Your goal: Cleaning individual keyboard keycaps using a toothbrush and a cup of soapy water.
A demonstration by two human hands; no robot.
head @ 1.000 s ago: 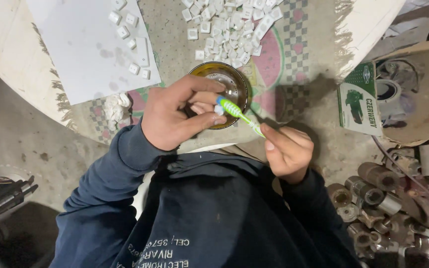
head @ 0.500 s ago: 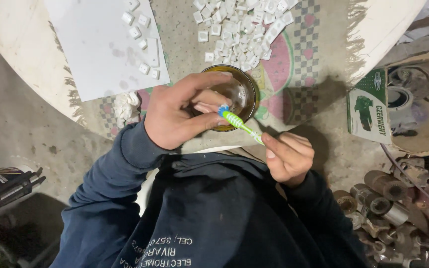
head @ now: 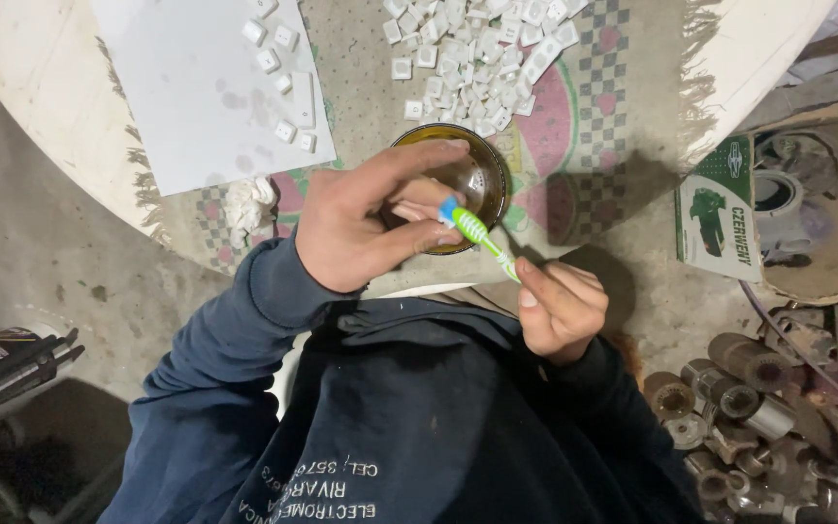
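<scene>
Left hand (head: 356, 228) fingers pinch something small, barely visible, over the round brown glass bowl (head: 458, 180). Right hand (head: 560, 311) fingers clamp the green plastic toothbrush (head: 477, 233), its long axis slanting up-left from that hand, bristle end touching the left fingertips above the bowl.

- Person wears a dark navy sweatshirt (head: 419, 417); long sleeves, cuffs at the wrists.
- Left sleeve (head: 235, 330) creased, runs from 7 o'clock toward centre.
- Pale printed lettering on the chest, at 6 o'clock.
- Left hand (head: 361, 228) and right hand (head: 560, 311) bare, no gloves.

Cluttered workshop: metal parts (head: 729, 388), concrete floor (head: 70, 281)
</scene>
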